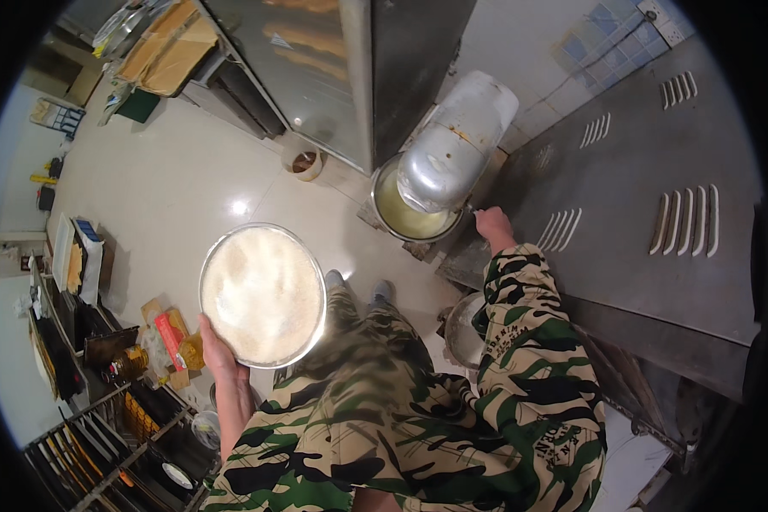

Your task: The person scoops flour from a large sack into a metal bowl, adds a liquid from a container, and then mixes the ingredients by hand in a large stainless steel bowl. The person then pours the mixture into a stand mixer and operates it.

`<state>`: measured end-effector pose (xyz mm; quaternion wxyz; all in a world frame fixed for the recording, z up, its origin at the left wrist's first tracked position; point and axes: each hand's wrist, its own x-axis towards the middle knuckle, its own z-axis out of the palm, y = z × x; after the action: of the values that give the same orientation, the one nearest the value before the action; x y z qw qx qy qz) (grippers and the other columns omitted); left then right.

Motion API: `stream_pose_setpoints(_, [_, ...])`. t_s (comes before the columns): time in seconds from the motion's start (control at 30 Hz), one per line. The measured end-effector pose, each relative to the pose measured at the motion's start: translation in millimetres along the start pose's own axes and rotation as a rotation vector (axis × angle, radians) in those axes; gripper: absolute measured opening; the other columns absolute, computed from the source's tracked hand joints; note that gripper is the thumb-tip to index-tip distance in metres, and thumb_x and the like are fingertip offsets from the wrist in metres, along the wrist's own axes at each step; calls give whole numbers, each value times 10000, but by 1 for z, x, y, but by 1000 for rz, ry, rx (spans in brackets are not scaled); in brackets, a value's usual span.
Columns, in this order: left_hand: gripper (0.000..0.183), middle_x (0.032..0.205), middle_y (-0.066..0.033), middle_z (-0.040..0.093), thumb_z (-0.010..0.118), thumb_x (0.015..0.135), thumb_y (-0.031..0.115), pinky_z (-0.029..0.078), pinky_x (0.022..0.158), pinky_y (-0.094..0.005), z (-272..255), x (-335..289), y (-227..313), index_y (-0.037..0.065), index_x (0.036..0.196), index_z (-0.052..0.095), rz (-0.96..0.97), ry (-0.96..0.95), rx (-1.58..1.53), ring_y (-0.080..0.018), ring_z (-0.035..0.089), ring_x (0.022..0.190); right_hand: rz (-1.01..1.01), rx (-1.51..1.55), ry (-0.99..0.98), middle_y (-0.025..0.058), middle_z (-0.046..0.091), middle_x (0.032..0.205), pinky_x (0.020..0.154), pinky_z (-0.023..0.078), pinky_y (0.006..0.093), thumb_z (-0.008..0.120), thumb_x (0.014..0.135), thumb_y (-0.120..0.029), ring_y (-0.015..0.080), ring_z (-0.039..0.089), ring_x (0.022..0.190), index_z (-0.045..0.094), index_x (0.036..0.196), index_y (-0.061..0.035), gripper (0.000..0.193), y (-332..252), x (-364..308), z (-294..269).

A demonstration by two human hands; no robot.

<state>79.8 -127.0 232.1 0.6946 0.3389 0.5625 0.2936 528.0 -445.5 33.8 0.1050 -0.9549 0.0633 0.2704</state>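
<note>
My left hand (222, 363) grips a round metal bowl (324, 311) by its left and lower side. Pale, fine, sugar-like grains (263, 294) fill this bowl nearly to the rim. To the right, a silver stand mixer (459, 141) leans over its own metal mixing bowl (386, 224), which contains a pale yellow liquid (405, 218). My right hand (493, 226) is closed beside the mixing bowl's right edge, by a small lever or handle there; what lies inside the fingers is hidden. The mixer head covers part of the liquid.
A large grey metal cabinet (640, 205) with vent slots fills the right side. Below the mixer stands another metal bowl (465, 333). A glass-fronted cabinet (303, 77) is at the back, a small tub (303, 160) at its foot. Racks of trays (102, 444) stand lower left.
</note>
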Motion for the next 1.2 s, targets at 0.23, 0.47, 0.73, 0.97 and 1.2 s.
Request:
stream_pose_setpoints(0.23, [603,1339,-161,561,370,1032,469,486,988,-373,37,42,-8,-21,1375,451,-65,-111,159,-261,595,1160,-132,-421,-14,143,711,1067,819,558,429,601,874,-216,327,675,1023,748,998,-86,232,-15,-4,-7])
stream_pose_setpoints(0.47, [597,1289,-195,577,354,1040,453,487,980,-396,96,110,-44,-44,1350,462,-126,-412,295,-277,599,1140,-27,-262,253,147,691,1007,753,558,433,572,915,-248,345,678,941,674,999,-81,213,0,-10,48])
stream_pose_setpoints(0.73, [572,1071,-160,647,389,1030,456,528,822,-343,161,147,-85,-60,1196,571,-178,-518,590,-221,645,925,77,213,528,190,587,1072,739,517,523,581,937,-255,411,632,914,491,1102,-53,276,5,-20,140])
stream_pose_setpoints(0.97, [555,927,-89,655,369,1034,438,492,716,-277,180,178,-147,-50,1085,627,-154,-765,853,-125,595,794,272,1078,128,125,627,1082,853,486,384,514,989,-257,243,612,963,529,1244,35,388,41,-77,188])
stream_pose_setpoints(1.2, [497,893,-46,660,427,1030,417,481,711,-255,200,194,-220,-29,1064,645,-301,-940,914,-90,580,768,32,1365,-127,81,637,1085,891,430,312,398,1036,-314,139,526,986,586,1164,37,418,24,-149,174])
